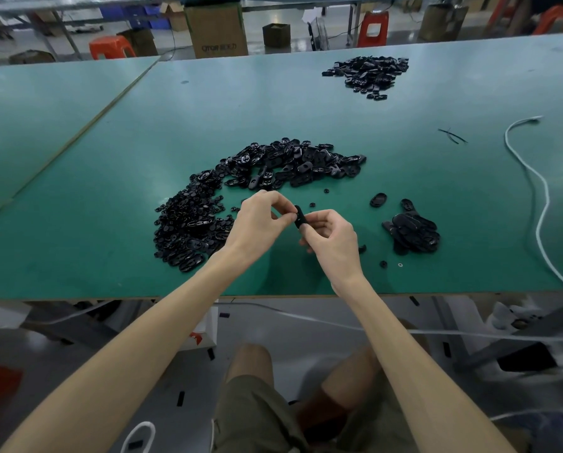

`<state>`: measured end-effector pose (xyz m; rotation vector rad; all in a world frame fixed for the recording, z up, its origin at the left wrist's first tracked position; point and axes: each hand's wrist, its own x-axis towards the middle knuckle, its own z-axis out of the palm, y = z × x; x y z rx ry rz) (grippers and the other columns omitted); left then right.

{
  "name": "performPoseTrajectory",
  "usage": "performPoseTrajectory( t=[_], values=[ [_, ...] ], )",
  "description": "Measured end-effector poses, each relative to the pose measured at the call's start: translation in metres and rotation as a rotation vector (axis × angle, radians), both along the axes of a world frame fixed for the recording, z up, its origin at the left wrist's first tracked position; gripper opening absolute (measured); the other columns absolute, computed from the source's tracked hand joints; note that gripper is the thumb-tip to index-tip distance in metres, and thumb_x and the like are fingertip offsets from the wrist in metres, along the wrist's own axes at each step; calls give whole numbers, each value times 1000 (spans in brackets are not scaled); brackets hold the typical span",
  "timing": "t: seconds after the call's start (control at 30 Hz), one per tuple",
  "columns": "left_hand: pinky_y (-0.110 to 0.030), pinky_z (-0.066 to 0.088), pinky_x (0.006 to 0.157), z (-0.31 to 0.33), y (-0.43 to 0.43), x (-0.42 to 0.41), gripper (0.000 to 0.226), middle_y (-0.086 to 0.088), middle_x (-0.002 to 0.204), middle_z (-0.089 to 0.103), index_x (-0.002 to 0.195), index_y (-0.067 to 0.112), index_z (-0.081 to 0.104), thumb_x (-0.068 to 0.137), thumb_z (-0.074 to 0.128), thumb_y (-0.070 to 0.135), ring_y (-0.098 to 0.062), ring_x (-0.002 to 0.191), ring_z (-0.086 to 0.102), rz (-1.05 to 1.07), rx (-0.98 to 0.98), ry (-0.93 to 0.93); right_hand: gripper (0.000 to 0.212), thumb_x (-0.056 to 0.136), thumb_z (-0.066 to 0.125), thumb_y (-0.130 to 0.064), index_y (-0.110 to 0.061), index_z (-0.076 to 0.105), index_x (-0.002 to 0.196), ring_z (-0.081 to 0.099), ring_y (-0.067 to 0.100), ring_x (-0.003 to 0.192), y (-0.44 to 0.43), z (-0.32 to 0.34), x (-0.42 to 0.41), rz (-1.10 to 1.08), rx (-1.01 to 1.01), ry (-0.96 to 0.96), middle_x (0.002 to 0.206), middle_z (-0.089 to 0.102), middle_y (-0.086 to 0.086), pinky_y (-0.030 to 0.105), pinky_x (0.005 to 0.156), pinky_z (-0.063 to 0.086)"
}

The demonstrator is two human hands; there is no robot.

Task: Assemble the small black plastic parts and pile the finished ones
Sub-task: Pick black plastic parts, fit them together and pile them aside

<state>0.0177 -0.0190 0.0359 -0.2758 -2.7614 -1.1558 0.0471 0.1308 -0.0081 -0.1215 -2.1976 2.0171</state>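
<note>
Both my hands meet over the green table (306, 109) on one small black oval part (300, 219). My right hand (330, 237) grips its lower end with curled fingers. My left hand (262, 217) pinches its upper end between thumb and fingertips. A big heap of loose black parts (290, 163) curves from the middle of the table down to the left, where smaller pieces (188, 227) lie. A small pile of black oval parts (414, 233) sits to the right of my right hand.
Another heap of black parts (368, 73) lies at the far right of the table. A white cable (535, 181) snakes along the right side. A few stray parts (378, 200) lie near the small pile. Cardboard boxes (216, 27) and orange stools (373, 27) stand beyond the table.
</note>
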Motion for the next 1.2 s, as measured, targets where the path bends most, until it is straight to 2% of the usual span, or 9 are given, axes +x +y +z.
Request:
performPoseTrajectory(
  t=[0.13,0.37,0.43,0.57,0.77,0.83,0.87,0.97,1.2],
  values=[
    [-13,40,66,1,1,1,13,12,96,63,89,29,69,91,76,18,-3,73,59,-14,-33,-12,9,95,70,-7,-16,67,97,72,10,72,0,0,0,6,10,-1,88,75,6,20,60,54],
    [-30,46,71,1,5,9,7,10,97,61,89,21,67,94,72,20,-12,78,60,-13,-207,155,7,95,71,-7,-13,68,98,74,11,70,1,-1,-1,7,13,-14,88,75,7,21,58,54],
    [-34,49,74,-2,7,13,4,8,104,62,95,18,69,97,69,21,-16,81,62,-21,-221,204,7,95,72,-7,-11,69,100,73,12,70,1,0,-1,6,-12,-19,88,75,7,21,58,54],
    [-41,52,77,-15,13,21,21,2,120,58,118,11,71,104,59,22,-27,82,63,-75,-266,291,7,95,72,-5,-9,69,99,71,14,70,3,1,-1,-37,-120,-31,85,76,9,23,60,54],
    [-39,55,84,-24,20,27,30,-3,145,54,132,13,66,107,53,20,-20,100,67,-116,-202,295,9,96,69,-1,1,70,104,67,11,65,4,1,-1,-78,-215,-35,82,74,9,23,62,54],
    [-34,56,89,-23,26,27,23,-2,137,62,122,12,70,105,56,20,-14,96,68,-54,-24,215,9,96,69,-2,1,70,104,66,11,66,5,1,-1,-75,-203,-31,83,74,9,23,62,55],
    [-32,56,87,-22,29,26,17,-1,125,68,114,12,71,104,59,19,-9,90,69,-27,79,176,8,96,70,-3,0,70,104,67,12,66,5,1,-1,-71,-192,-28,84,75,9,24,62,55],
    [-26,55,73,-20,36,22,6,1,92,70,96,15,65,102,63,18,-7,70,68,14,220,122,7,96,70,-3,1,69,102,67,14,66,6,1,1,-65,-194,-29,82,74,10,26,62,56],
    [-12,47,63,-18,37,11,13,5,88,69,86,17,63,95,70,12,-4,71,65,18,283,84,6,95,71,-3,-1,68,100,66,14,64,7,2,1,-53,-210,-31,77,72,7,25,61,54]
  ],
)
